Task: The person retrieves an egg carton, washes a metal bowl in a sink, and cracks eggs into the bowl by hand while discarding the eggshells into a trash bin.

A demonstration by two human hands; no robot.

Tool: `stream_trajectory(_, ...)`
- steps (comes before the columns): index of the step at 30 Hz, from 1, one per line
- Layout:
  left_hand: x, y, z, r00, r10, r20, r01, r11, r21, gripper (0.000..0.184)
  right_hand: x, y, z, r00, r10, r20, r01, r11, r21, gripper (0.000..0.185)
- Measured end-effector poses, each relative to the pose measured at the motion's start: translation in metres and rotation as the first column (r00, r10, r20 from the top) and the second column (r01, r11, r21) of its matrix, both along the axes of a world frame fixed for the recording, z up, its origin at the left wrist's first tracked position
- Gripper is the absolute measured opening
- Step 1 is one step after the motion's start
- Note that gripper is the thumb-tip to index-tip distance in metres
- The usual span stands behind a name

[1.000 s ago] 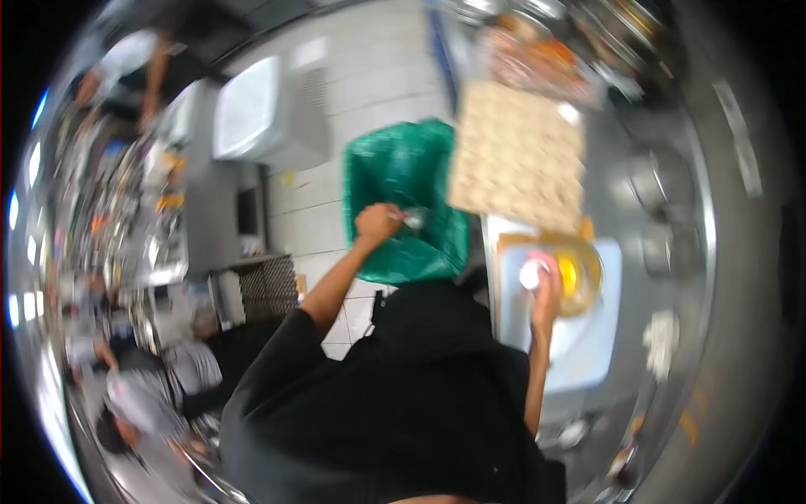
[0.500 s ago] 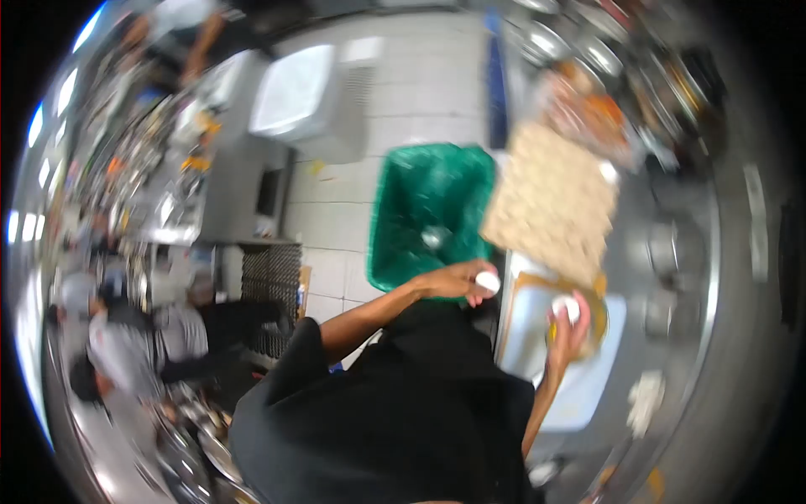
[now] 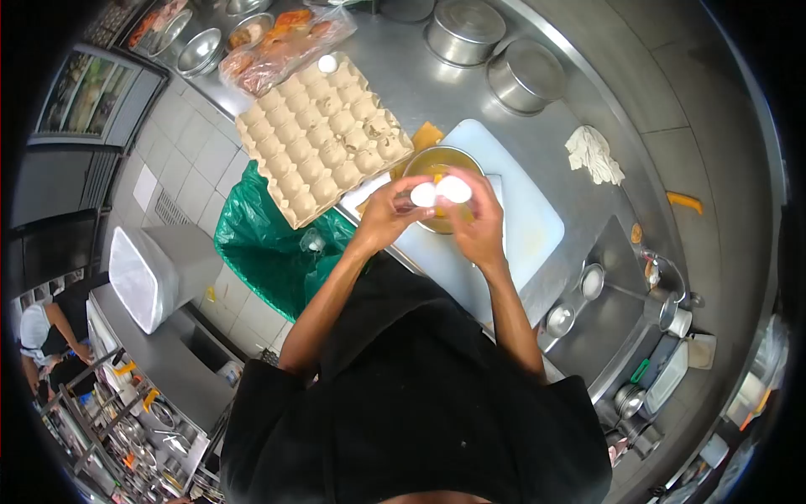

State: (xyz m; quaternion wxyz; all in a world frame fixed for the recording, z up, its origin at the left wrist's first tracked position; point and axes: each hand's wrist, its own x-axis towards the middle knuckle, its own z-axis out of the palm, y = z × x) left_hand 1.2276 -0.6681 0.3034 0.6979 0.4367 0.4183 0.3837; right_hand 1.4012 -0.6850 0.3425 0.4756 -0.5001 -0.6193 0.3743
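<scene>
Partly behind fingers (image 3: 485, 198), the bowl (image 3: 426, 160)

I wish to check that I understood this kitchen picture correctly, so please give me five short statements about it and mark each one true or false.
1. The left hand and the right hand hold white eggshell over the bowl. True.
2. The egg tray is full of eggs. False: only one white egg shows in the egg tray.
3. The green bag is to the left of the cutting board. True.
4. The crumpled cloth lies in the bowl. False: the crumpled cloth lies on the metal counter.
5. Both hands wear gloves. False: both are bare.
</scene>
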Motion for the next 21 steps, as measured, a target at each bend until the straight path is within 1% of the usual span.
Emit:
stream_trajectory(1, 0.003, 0.003, 0.003, 1.0, -0.007, -0.003, 0.007, 1.0, 0.001, 0.052, 0.003, -0.001, -0.004, 0.942, -0.091, -0.322, 0.04, 0.986, -0.16, 0.035)
stream_trajectory(2, 0.006, 0.001, 0.006, 1.0, -0.016, -0.014, 0.016, 1.0, 0.018, 0.051, 0.009, -0.001, -0.003, 0.922, -0.118, -0.369, 0.054, 0.982, -0.18, 0.031)
stream_trajectory(3, 0.008, 0.0, 0.008, 0.999, -0.024, -0.023, 0.025, 0.999, 0.037, 0.05, 0.018, 0.001, -0.008, 0.92, -0.127, -0.371, 0.061, 0.981, -0.186, 0.031)
stream_trajectory(4, 0.009, 0.002, 0.003, 0.996, -0.056, -0.073, 0.059, 0.998, 0.034, 0.05, 0.028, 0.005, -0.018, 0.908, -0.16, -0.387, 0.02, 0.939, -0.343, 0.028)
stream_trajectory(5, 0.011, 0.004, 0.004, 0.995, -0.066, -0.073, 0.068, 0.997, 0.035, 0.05, 0.036, 0.007, -0.029, 0.896, -0.196, -0.398, -0.026, 0.872, -0.489, 0.026)
stream_trajectory(6, 0.013, 0.004, 0.005, 0.996, -0.058, -0.063, 0.06, 0.998, 0.032, 0.051, 0.041, 0.006, -0.039, 0.837, -0.218, -0.502, -0.081, 0.857, -0.508, 0.026)
stream_trajectory(7, 0.015, 0.005, 0.006, 0.997, -0.048, -0.052, 0.05, 0.998, 0.028, 0.051, 0.043, 0.007, -0.041, 0.835, -0.228, -0.501, -0.072, 0.857, -0.51, 0.026)
stream_trajectory(9, 0.015, 0.008, 0.006, 0.998, -0.045, -0.044, 0.046, 0.998, 0.036, 0.051, 0.047, 0.009, -0.044, 0.696, -0.24, -0.677, -0.196, 0.843, -0.501, 0.029)
stream_trajectory(10, 0.015, 0.01, 0.012, 0.999, -0.031, -0.039, 0.033, 0.998, 0.046, 0.05, 0.048, 0.01, -0.047, 0.726, -0.218, -0.652, -0.196, 0.843, -0.5, 0.037)
stream_trajectory(11, 0.016, 0.011, 0.018, 0.999, -0.035, -0.04, 0.037, 0.998, 0.045, 0.05, 0.048, 0.01, -0.05, 0.725, -0.221, -0.652, -0.193, 0.844, -0.501, 0.037)
stream_trajectory(13, 0.015, 0.012, 0.033, 0.998, -0.034, -0.055, 0.036, 0.998, 0.043, 0.05, 0.04, 0.012, -0.049, 0.789, -0.289, -0.542, -0.1, 0.811, -0.577, 0.045)
stream_trajectory(14, 0.018, 0.014, 0.035, 0.998, -0.033, -0.056, 0.036, 0.998, 0.043, 0.05, 0.035, 0.012, -0.045, 0.789, -0.288, -0.542, -0.101, 0.811, -0.577, 0.045)
stream_trajectory(15, 0.024, 0.017, 0.035, 0.968, -0.111, -0.224, 0.152, 0.973, 0.176, 0.051, 0.03, 0.012, -0.04, 0.833, -0.219, -0.507, -0.094, 0.849, -0.52, 0.049)
stream_trajectory(16, 0.027, 0.019, 0.038, 0.905, -0.158, -0.394, 0.283, 0.917, 0.282, 0.052, 0.026, 0.011, -0.034, 0.873, -0.151, -0.465, -0.093, 0.883, -0.46, 0.053)
stream_trajectory(17, 0.025, 0.017, 0.042, 0.906, -0.154, -0.395, 0.278, 0.919, 0.279, 0.052, 0.026, 0.009, -0.034, 0.873, -0.147, -0.465, -0.098, 0.881, -0.463, 0.053)
stream_trajectory(19, 0.023, 0.024, 0.051, 0.91, -0.17, -0.379, 0.267, 0.938, 0.222, 0.053, 0.028, 0.014, -0.035, 0.792, -0.18, -0.583, -0.165, 0.857, -0.488, 0.052)
stream_trajectory(20, 0.023, 0.025, 0.035, 0.987, -0.105, -0.119, 0.131, 0.961, 0.242, 0.043, 0.034, 0.013, -0.043, 0.873, -0.162, -0.46, -0.083, 0.881, -0.466, 0.038)
stream_trajectory(21, 0.018, 0.024, 0.029, 0.987, -0.114, -0.117, 0.139, 0.962, 0.233, 0.043, 0.037, 0.007, -0.047, 0.872, -0.173, -0.458, -0.075, 0.877, -0.475, 0.038)
